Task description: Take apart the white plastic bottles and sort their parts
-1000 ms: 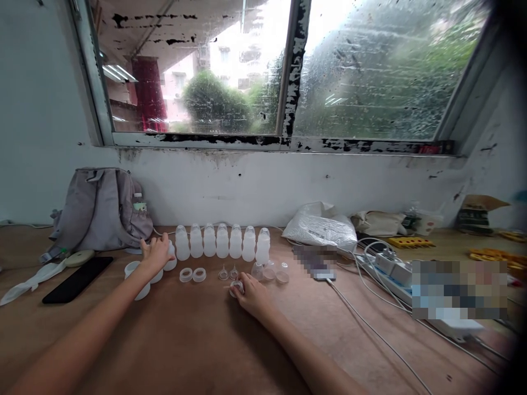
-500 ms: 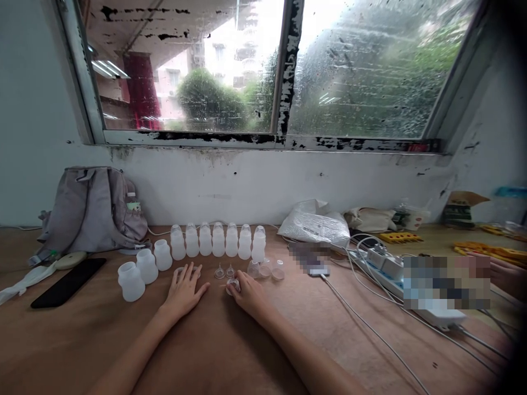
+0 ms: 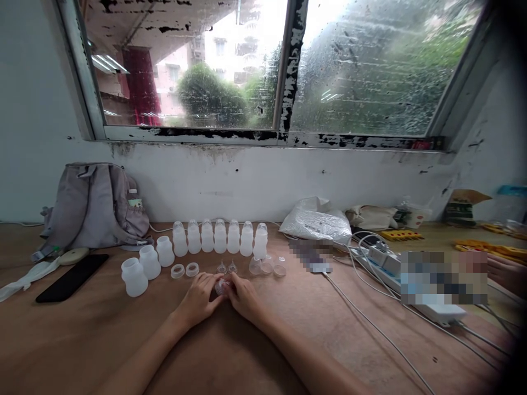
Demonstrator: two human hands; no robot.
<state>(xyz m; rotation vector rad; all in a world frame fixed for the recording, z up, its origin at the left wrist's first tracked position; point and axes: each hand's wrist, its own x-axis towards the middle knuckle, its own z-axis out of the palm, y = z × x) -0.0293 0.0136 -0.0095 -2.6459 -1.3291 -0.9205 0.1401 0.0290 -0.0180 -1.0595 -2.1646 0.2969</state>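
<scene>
My left hand (image 3: 200,296) and my right hand (image 3: 244,296) meet low over the table, fingers closed around a small clear bottle nipple (image 3: 222,286). A screw ring seems to be with it, partly hidden by the fingers. Just beyond are two more clear nipples (image 3: 226,267), standing tip up. Two white screw rings (image 3: 192,269) lie flat to the left, and several clear caps (image 3: 267,265) to the right. Three open white bottles (image 3: 134,278) stand at the left. Behind, several white bottles with clear caps (image 3: 219,238) form a row.
A grey backpack (image 3: 93,208) and a black phone (image 3: 73,278) are on the left. On the right are a silver padded bag (image 3: 317,222), a charging phone (image 3: 319,267), a white power strip (image 3: 438,312) and loose cables. Another person's hand (image 3: 508,274) shows at the far right.
My left hand has moved right from over the rings to meet my right hand, uncovering two rings. My right hand has shifted slightly left with the nipple.
</scene>
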